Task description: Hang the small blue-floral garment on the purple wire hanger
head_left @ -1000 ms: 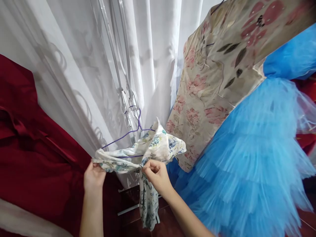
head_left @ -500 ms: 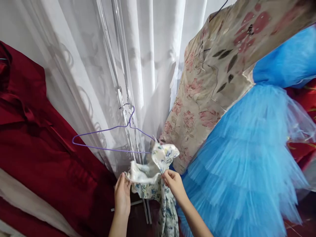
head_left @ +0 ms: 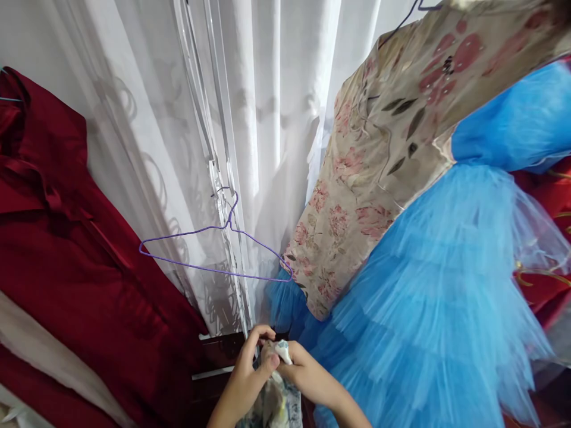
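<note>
At the bottom middle, a white garment with a blue floral print (head_left: 281,395) is bunched up and hangs down below my hands. My left hand (head_left: 254,368) curls around its top from the left, thumb pressed on the cloth. From the right, my right hand (head_left: 301,368) grips the same bunched cloth, its fingertips partly hidden. Above my hands, a bare purple wire hanger (head_left: 214,270) hangs by its hook on a white metal stand (head_left: 227,178). The garment and the hanger are apart.
A dark red garment (head_left: 89,285) hangs at the left. To the right are a beige dress with pink flowers (head_left: 343,196) and a blue tiered tulle dress (head_left: 428,297). Behind the stand fall white curtains (head_left: 267,89). Something red (head_left: 548,190) shows at the far right.
The floral garment has come off the right end of the hanger. Both hands have moved down and closer together, gathering the cloth into a bunch.
</note>
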`<state>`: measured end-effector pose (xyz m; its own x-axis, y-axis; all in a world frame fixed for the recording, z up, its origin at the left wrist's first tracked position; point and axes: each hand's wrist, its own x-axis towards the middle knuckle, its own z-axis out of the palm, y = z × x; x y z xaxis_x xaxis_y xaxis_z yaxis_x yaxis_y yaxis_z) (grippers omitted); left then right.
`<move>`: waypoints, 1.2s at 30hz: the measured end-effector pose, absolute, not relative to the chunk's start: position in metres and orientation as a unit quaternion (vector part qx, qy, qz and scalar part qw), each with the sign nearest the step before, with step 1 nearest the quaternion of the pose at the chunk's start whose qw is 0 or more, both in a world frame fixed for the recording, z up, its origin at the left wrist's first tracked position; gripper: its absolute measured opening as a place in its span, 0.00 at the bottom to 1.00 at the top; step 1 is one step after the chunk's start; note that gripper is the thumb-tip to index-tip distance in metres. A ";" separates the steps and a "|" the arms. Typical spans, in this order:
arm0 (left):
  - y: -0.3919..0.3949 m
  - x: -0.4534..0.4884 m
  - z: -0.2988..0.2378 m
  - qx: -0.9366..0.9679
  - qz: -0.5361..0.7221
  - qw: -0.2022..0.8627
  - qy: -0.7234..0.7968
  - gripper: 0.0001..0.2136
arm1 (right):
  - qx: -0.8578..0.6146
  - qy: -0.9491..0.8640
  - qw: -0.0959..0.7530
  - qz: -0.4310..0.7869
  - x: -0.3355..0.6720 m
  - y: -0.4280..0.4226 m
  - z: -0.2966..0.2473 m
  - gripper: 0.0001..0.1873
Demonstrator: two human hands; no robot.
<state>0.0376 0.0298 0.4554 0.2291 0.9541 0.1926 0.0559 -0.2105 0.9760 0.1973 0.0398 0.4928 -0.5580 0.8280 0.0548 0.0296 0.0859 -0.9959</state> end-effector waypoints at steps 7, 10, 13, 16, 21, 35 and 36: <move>0.007 0.022 0.384 0.586 0.368 0.471 0.547 0.21 | -0.403 -0.667 0.386 0.494 0.249 0.069 0.530 0.17; 0.017 0.011 0.401 0.624 0.432 0.359 0.544 0.11 | -0.406 -0.665 0.446 0.440 0.268 0.108 0.555 0.12; 0.032 -0.011 0.448 0.656 0.504 0.271 0.492 0.08 | -0.393 -0.658 0.490 0.415 0.265 0.154 0.575 0.07; 0.043 -0.034 0.494 0.668 0.523 0.229 0.478 0.12 | -0.348 -0.617 0.535 0.459 0.237 0.191 0.583 0.07; 0.057 -0.079 0.530 0.698 0.496 0.200 0.476 0.11 | -0.319 -0.545 0.522 0.573 0.185 0.215 0.585 0.11; 0.134 -0.221 0.629 0.732 0.211 -0.140 0.633 0.10 | -0.334 -0.643 0.387 0.571 0.215 0.229 0.642 0.19; 0.140 -0.216 0.641 0.725 0.217 -0.151 0.636 0.10 | -0.333 -0.642 0.383 0.575 0.216 0.230 0.645 0.18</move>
<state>-0.2156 0.1405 0.6409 0.0968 0.8567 0.5067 0.9879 -0.1448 0.0561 0.2164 0.2302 0.6452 -0.4854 0.8675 0.1084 -0.0127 0.1170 -0.9931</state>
